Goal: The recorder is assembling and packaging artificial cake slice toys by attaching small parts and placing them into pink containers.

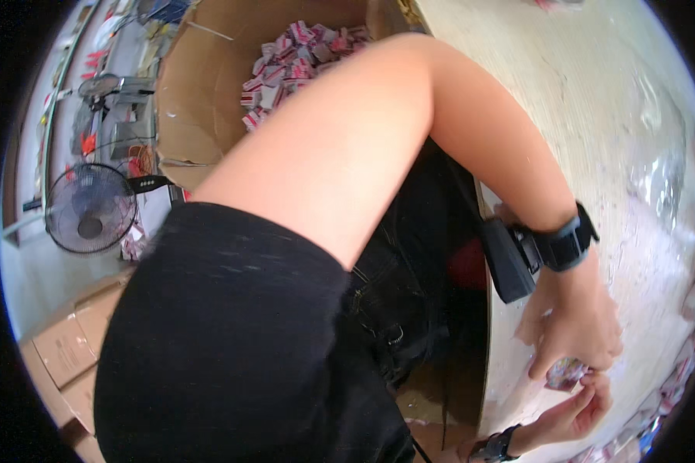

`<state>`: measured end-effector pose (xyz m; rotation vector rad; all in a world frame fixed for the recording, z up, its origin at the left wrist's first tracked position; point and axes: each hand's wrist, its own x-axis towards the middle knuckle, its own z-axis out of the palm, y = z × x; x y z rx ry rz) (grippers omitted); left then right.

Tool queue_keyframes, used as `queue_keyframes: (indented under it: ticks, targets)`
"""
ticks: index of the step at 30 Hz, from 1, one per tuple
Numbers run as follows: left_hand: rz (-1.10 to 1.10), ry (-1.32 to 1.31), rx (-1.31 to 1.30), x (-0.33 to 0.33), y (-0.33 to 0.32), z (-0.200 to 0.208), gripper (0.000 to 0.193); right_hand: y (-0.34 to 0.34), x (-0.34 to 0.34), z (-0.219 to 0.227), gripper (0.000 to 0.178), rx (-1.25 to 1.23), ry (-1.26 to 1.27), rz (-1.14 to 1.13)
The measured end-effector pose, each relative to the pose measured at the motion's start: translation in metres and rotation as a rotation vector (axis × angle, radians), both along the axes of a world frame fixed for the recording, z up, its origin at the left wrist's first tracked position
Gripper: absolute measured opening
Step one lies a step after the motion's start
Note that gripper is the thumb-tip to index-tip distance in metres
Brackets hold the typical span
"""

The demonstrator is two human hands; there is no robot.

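A small, flat packet [565,374] with a multicoloured print lies low over the pale tabletop [564,92] at the lower right. My left hand [583,328] reaches down over it from above, fingers curled and gripping its upper side. A black strap with a boxy black device sits on that wrist. From the lower edge comes my right hand [575,413], with a dark band on its wrist. Its thumb and fingertips pinch together at the packet's near right edge. The fingers partly hide the packet, so its exact kind is unclear.
A large open carton [201,92] at the upper left holds a heap of small pink-and-white printed packs [297,65]. A black fan [93,208] and stacked brown cartons [66,351] stand at left. Clear plastic [660,166] and more packs [672,378] lie along the table's right.
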<state>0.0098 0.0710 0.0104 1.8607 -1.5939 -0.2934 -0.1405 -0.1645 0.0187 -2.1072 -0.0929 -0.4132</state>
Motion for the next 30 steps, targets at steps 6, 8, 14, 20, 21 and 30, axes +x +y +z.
queue_keyframes:
  ticks: [6,8,14,20,21,30]
  targets:
    - [0.014,-0.090,0.081,-0.004,-0.005,-0.001,0.066,0.014,0.001,0.003,0.010,-0.064,-0.194,-0.027]
    - [-0.007,-0.113,0.083,-0.006,-0.032,-0.001,0.065,0.002,-0.006,0.009,0.007,-0.155,-0.208,0.001]
    - [-0.032,-0.064,0.140,-0.024,-0.025,0.004,0.065,0.023,0.034,-0.013,0.008,-0.270,-0.291,0.240]
    - [-0.146,-0.016,0.120,-0.017,-0.064,-0.004,0.065,0.037,0.058,-0.020,0.012,-0.507,-0.377,0.417]
    - [-0.182,-0.004,0.109,-0.016,-0.053,-0.003,0.065,0.036,0.060,-0.017,0.013,-0.556,-0.380,0.433]
    - [-0.279,-0.010,-0.381,-0.007,-0.063,-0.024,0.061,0.002,-0.006,0.050,0.019,-1.106,-0.143,0.361]
